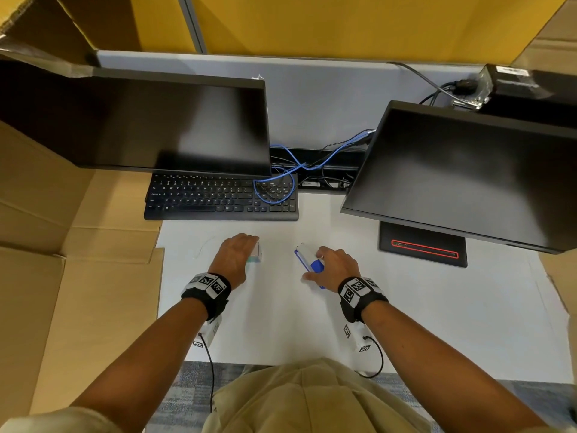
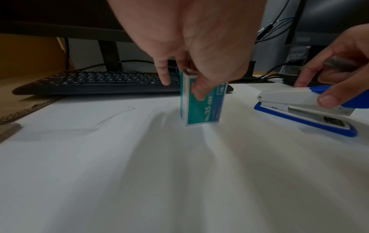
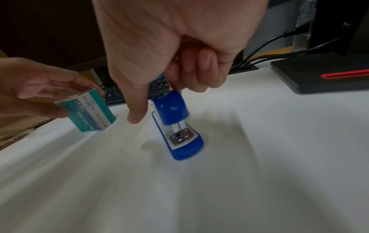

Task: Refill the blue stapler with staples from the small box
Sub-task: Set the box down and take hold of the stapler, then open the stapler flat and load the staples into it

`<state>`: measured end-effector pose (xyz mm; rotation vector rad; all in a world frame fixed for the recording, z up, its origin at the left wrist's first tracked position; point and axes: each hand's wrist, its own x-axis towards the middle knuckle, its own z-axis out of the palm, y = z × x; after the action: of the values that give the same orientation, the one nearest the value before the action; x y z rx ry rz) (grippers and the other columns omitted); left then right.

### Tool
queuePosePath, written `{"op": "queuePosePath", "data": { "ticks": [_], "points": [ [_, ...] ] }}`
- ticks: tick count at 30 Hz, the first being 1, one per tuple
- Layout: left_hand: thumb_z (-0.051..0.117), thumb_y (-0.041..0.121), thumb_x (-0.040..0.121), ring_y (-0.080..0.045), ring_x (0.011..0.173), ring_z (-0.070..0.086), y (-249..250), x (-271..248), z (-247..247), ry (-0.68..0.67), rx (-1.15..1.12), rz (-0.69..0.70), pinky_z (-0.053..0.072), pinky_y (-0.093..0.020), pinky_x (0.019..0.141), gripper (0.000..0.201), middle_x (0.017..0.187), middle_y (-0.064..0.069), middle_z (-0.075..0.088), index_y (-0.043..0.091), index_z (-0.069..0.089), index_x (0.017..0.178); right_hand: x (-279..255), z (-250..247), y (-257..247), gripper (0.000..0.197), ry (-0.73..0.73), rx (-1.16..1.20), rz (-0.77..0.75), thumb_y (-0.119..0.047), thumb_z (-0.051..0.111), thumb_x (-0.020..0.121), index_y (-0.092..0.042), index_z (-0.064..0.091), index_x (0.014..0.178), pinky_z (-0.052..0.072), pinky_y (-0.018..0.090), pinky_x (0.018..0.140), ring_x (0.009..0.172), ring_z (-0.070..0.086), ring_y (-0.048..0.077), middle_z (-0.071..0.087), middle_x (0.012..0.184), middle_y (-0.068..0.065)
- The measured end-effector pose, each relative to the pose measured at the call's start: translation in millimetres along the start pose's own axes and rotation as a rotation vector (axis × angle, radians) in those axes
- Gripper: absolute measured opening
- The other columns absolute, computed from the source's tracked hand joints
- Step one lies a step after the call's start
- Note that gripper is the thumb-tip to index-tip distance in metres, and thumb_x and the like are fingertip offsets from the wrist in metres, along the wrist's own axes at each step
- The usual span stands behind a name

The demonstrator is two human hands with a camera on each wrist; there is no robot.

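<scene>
A small teal and white staple box stands on its end on the white desk. My left hand grips it from above, thumb on its printed face. To its right lies the blue and white stapler, closed, its base flat on the desk. My right hand holds the stapler's top arm, thumb on its left side and fingers curled over the top. In the head view the box and stapler sit side by side, a short gap between them.
A black keyboard lies just beyond the hands under the left monitor. The right monitor stands on a black base to the right. Cardboard borders the desk's left. A clear plastic strip lies left of the box.
</scene>
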<state>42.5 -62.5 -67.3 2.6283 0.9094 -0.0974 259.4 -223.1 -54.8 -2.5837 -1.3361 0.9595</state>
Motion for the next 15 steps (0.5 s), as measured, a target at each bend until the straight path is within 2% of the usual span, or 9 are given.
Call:
{"op": "queuePosePath", "data": {
  "ticks": [2,4,7,9,12,15],
  "points": [
    [0.077,0.003,0.064,-0.034,0.142,0.030,9,-1,-3,0.036,0.087,0.073,0.017,-0.051,0.119,0.092,0.150,-0.014,0.040,0.010,0.035,0.146,-3,-2,5,0.072,-0.014,0.009,0.002,-0.068,0.071,0.066,-0.020,0.052,0.116,0.051,0.034,0.079,0.094,0.058,0.024,0.063,0.109,0.005],
    [0.078,0.011,0.068,-0.034,0.144,0.026,29,1,-7,0.064,0.071,0.169,0.012,-0.052,0.120,0.090,0.154,-0.015,0.033,0.009,0.034,0.147,-7,-2,11,0.077,-0.040,0.028,-0.005,-0.071,0.072,0.061,-0.022,0.052,0.117,0.050,0.033,0.077,0.092,0.058,0.023,0.064,0.109,0.004],
    [0.076,0.009,0.073,-0.033,0.139,0.037,74,9,0,0.000,-0.034,0.349,0.028,-0.050,0.117,0.073,0.149,-0.014,0.043,0.008,0.046,0.140,-14,1,21,0.085,-0.079,0.047,0.002,-0.072,0.076,0.054,-0.024,0.049,0.120,0.050,0.033,0.077,0.092,0.059,0.024,0.063,0.109,0.004],
    [0.075,0.006,0.075,-0.034,0.132,0.046,100,16,10,-0.092,-0.057,0.441,0.039,-0.048,0.110,0.062,0.143,-0.014,0.051,0.008,0.054,0.133,-17,7,27,0.086,-0.090,0.043,0.019,-0.068,0.078,0.056,-0.023,0.046,0.122,0.051,0.035,0.079,0.095,0.061,0.025,0.064,0.110,0.004],
    [0.077,0.004,0.073,-0.034,0.119,0.055,125,29,21,-0.171,-0.027,0.518,0.049,-0.045,0.099,0.053,0.130,-0.014,0.060,0.009,0.061,0.124,-21,15,31,0.075,-0.074,0.051,0.041,-0.059,0.077,0.067,-0.021,0.047,0.124,0.052,0.036,0.085,0.101,0.061,0.026,0.066,0.113,0.005],
    [0.076,0.005,0.073,-0.033,0.093,0.064,137,43,28,-0.213,0.053,0.548,0.055,-0.045,0.080,0.031,0.102,-0.012,0.070,0.009,0.069,0.103,-24,22,33,0.053,0.004,0.078,0.044,-0.054,0.067,0.079,-0.020,0.052,0.116,0.053,0.037,0.081,0.095,0.064,0.025,0.069,0.106,0.004]
  ]
}}
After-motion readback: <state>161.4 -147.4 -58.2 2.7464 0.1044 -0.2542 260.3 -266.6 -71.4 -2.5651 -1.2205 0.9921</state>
